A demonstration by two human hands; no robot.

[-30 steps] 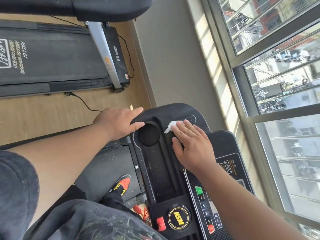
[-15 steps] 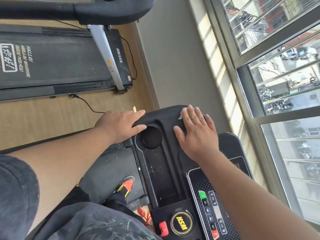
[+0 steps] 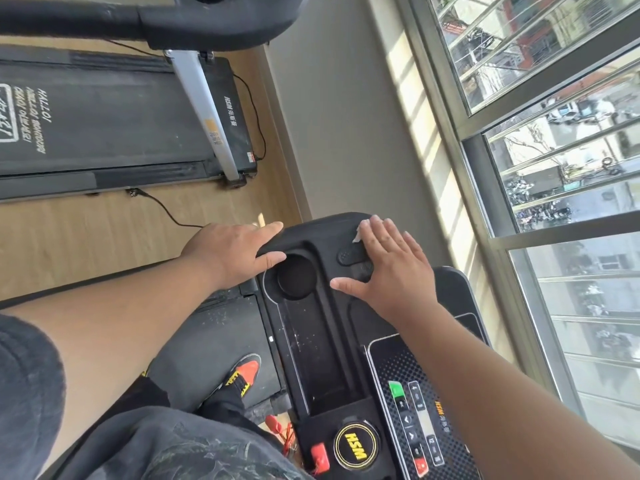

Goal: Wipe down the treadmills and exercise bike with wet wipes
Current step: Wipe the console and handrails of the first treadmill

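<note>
A black treadmill console [image 3: 322, 334] with a round cup holder [image 3: 296, 277] and a button panel fills the lower middle. My right hand [image 3: 391, 271] lies flat with spread fingers on the console's far end, pressing a white wet wipe [image 3: 357, 234] whose corner shows beside the index finger. My left hand [image 3: 232, 252] holds the console's left edge next to the cup holder, thumb on top. A second treadmill [image 3: 104, 126] lies on the wooden floor at the upper left.
A grey wall and a large window [image 3: 554, 168] run along the right. A black power cable [image 3: 162, 211] crosses the floor between the treadmills. My orange shoe [image 3: 244, 374] stands on the belt below the console. A red safety key [image 3: 320, 457] sits near the console's bottom.
My right hand has slid the wipe from beside the cup holder toward the console's far rim, then spread its fingers there. My left hand has kept its hold on the left edge.
</note>
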